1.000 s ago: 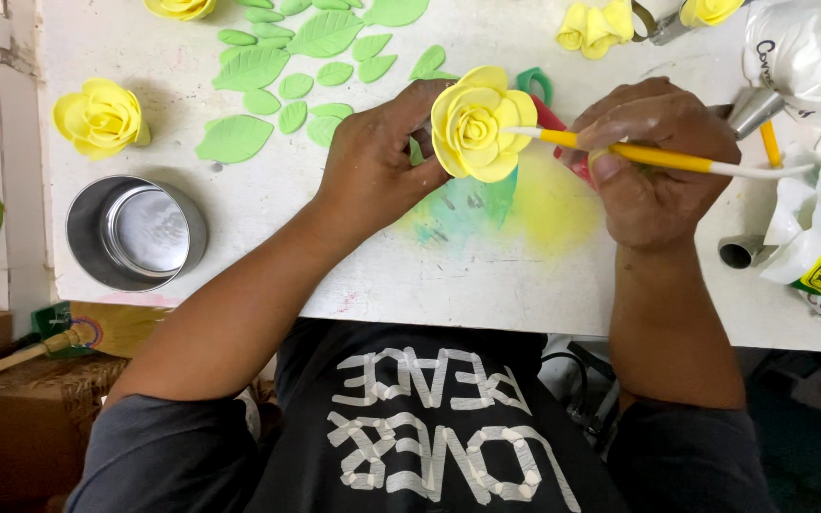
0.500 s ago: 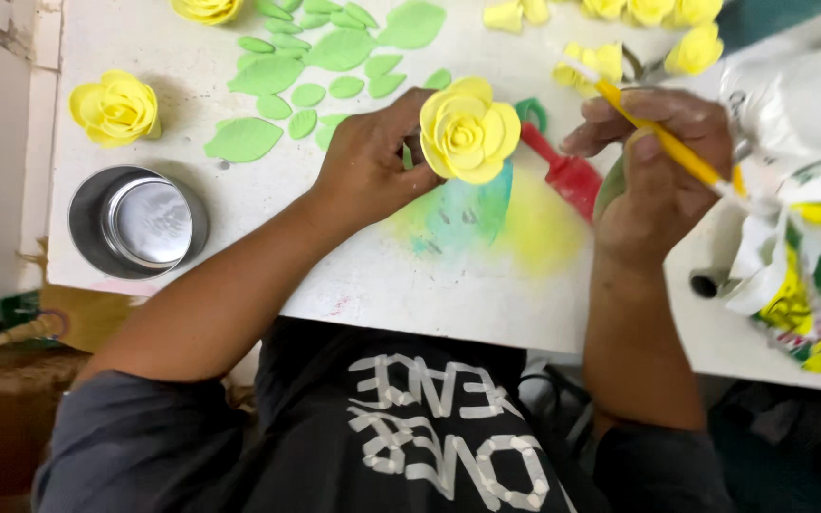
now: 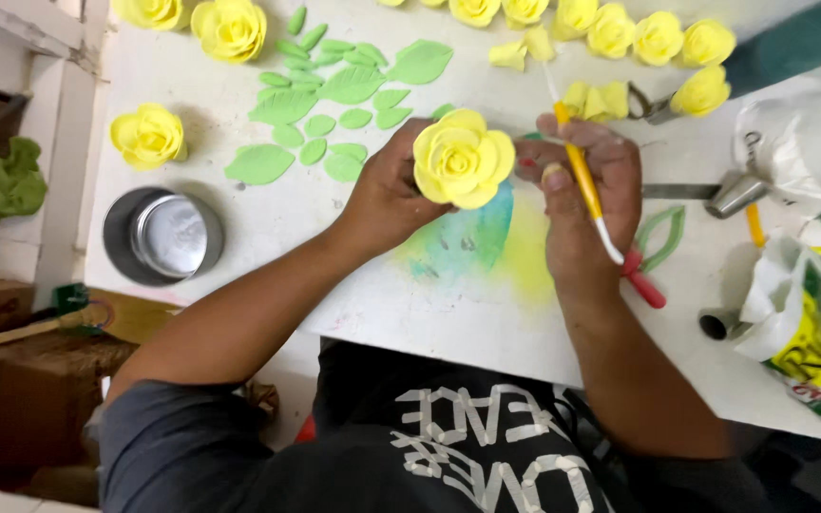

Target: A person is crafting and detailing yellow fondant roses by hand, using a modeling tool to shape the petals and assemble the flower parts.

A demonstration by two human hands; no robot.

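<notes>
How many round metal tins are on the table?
1: a round metal tin sits on the white table, left of the left hand holding a yellow rose. Others may be out of view.

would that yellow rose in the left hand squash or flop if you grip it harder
Probably soft: the yellow rose is built of thin curled petals, so a firmer pinch would likely dent them. It looks light, since the left hand lifts it by fingertips alone. It seems to hold its shape rather than droop; its petals stand up unsupported.

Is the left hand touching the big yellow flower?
Touching. The head view shows the left hand with its fingers wrapped behind the yellow flower, holding it up off the white table.
</notes>
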